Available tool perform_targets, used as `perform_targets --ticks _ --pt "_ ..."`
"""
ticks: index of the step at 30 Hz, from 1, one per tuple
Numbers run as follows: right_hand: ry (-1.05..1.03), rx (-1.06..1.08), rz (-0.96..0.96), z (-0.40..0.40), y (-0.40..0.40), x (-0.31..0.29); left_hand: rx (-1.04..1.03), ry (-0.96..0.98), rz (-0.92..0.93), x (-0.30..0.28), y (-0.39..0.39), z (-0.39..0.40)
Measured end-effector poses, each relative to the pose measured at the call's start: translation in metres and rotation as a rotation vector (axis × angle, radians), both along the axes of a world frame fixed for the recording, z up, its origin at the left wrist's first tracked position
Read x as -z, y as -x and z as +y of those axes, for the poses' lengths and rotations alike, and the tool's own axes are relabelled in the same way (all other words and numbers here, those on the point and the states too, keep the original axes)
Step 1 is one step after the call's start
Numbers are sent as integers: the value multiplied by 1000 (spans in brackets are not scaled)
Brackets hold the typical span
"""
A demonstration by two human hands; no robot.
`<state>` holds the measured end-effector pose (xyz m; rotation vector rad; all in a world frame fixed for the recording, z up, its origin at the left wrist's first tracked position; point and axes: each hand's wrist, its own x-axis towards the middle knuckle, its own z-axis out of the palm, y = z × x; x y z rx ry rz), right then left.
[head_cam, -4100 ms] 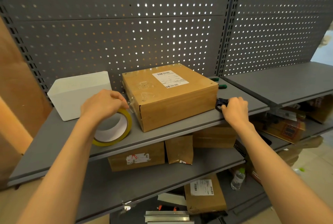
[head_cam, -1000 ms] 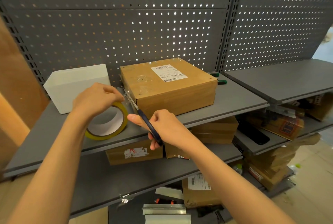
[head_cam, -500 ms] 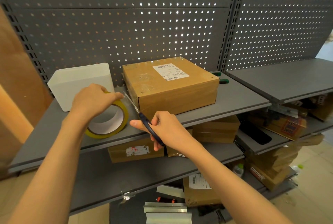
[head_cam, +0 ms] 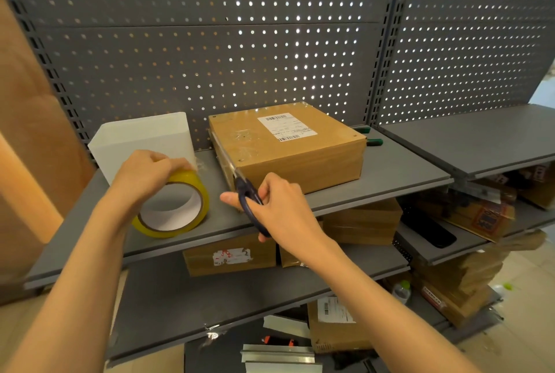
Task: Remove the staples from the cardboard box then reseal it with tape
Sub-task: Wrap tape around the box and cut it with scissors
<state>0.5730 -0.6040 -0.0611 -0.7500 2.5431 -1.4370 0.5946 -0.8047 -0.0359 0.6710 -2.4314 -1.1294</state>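
Two bare forearms enter from the near edge, ending in the left hand [head_cam: 144, 177] and the right hand [head_cam: 279, 207], with no sleeve, glove, watch, or ring visible on either, and short, unpainted nails on the fingers that show.

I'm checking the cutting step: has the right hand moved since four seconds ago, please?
Yes. The right hand left the brown cardboard box's right side for its front-left corner, gripping dark-handled scissors.

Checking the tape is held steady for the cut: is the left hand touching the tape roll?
Touching. The head view shows the left hand gripping the top of the tape roll, fingers curled over its rim.
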Motion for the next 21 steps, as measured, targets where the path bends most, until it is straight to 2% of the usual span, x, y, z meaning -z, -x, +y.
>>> perform_targets --ticks 4,9,14,21 --pt "69 16 91 6 4 -23 -28 -74 132 -1 -7 -3" --pt "159 117 162 10 20 -28 4 -1 243 -3 -10 -1" --pt "179 147 188 20 30 -23 -4 200 94 15 -9 -3" --pt "172 136 148 28 35 -16 -6 177 64 41 -11 -7"
